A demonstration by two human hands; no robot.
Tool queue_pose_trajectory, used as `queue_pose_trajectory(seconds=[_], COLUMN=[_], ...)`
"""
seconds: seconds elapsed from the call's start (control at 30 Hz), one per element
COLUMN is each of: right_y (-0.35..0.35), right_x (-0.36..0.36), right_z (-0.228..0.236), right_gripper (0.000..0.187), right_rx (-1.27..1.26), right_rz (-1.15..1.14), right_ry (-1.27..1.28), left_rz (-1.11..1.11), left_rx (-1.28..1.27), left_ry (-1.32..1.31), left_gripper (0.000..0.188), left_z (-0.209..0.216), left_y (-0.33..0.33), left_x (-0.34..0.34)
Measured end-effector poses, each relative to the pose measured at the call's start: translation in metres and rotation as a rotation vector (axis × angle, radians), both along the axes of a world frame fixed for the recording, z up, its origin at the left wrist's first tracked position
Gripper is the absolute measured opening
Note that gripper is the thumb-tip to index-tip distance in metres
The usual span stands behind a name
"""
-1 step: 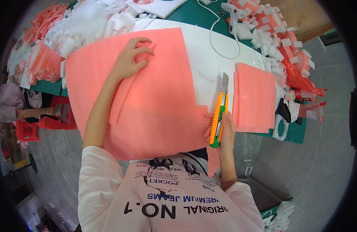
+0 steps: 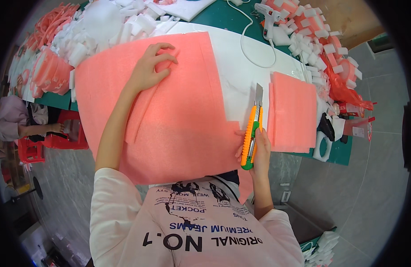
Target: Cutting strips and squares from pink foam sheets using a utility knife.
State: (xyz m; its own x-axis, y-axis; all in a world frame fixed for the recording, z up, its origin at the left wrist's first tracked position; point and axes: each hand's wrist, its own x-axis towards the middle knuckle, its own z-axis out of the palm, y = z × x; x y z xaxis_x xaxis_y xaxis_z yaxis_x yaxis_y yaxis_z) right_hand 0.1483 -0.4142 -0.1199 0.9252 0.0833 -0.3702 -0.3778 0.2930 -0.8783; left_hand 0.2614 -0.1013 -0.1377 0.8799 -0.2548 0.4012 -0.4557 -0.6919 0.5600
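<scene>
Nothing has moved: right hand [image 2: 261, 150] holds cutter [image 2: 249, 138]; cup [image 2: 354, 124] has unclear contents.

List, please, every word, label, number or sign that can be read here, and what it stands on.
White T-shirt: large black and blue lettering, upside down, legible, not copied here; smallest lines too small to read.
Red printed container: white lettering, too blurred to read.
Plastic cup: white label, too small to read.
Utility knife: none legible.
</scene>
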Motion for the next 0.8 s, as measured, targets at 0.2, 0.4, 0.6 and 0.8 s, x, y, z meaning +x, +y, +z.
queue_pose_trajectory(seconds=[0.2,0.4,0.6,0.8], right_y=[0.001,-0.002,0.001,0.001], right_x=[0.001,0.000,0.006,0.007], right_z=[0.001,-0.005,0.002,0.025], right_gripper=[0.022,0.027,0.025,0.042], right_rx=[-0.012,-0.037,-0.073,-0.550], right_rz=[-0.008,0.009,-0.007,0.245], right_ry=[-0.002,-0.037,0.102,-0.133], left_rz=[0.020,0.029,0.007,0.103], left_rx=[0.025,0.037,-0.002,0.100], left_ry=[-0.001,0.002,0.022,-0.004], left_gripper=[0.021,0.022,0.023,0.017], left_z=[0.001,-0.001,0.002,-0.004], left_y=[0.000,0.000,0.002,-0.017], left_x=[-0.001,-0.001,0.005,0.004])
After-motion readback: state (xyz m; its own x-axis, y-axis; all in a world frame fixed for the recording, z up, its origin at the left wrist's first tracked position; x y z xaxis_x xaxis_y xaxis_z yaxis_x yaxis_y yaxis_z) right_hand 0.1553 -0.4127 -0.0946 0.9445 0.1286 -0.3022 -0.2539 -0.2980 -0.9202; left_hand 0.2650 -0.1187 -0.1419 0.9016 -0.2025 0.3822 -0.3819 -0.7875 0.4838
